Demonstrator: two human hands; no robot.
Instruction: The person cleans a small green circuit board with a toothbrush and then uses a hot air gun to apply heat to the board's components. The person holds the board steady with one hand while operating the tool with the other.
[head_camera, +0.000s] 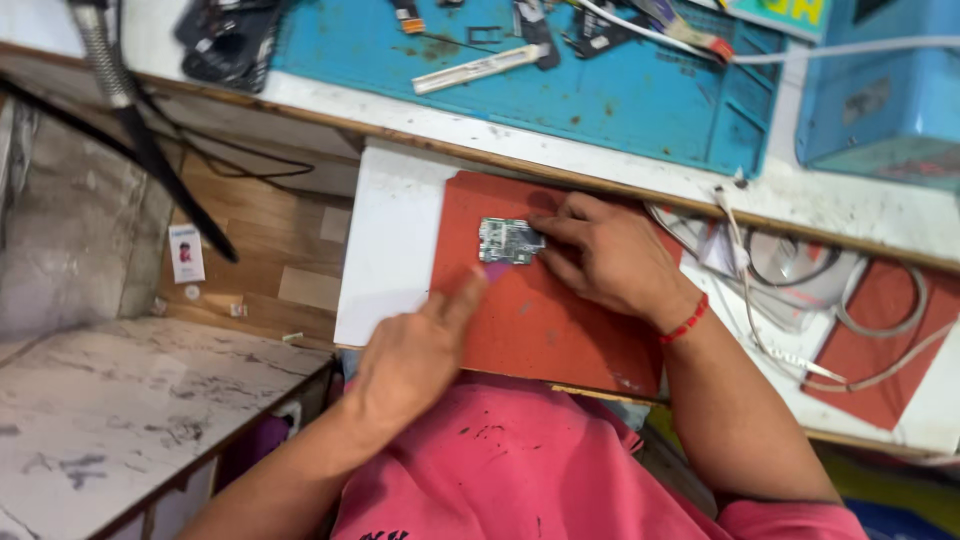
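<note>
2 hands work over a small circuit board (509, 241) lying on a red mat (545, 320).

The right hand (605, 255) rests on the mat with its fingers curled and its fingertips (538, 226) pressed against the board's right edge, pinning it flat rather than lifting it; a red thread bracelet (686, 322) circles that wrist. The left hand (415, 352) hovers just below the board, loosely closed, with 1 finger stretched toward it and something small and purple at its tip; whether it grips that I cannot tell. The mat lies on a white pull-out surface (390, 250), under the edge of a blue work mat (640, 95) strewn with small parts and a white cable (850, 48).
</note>
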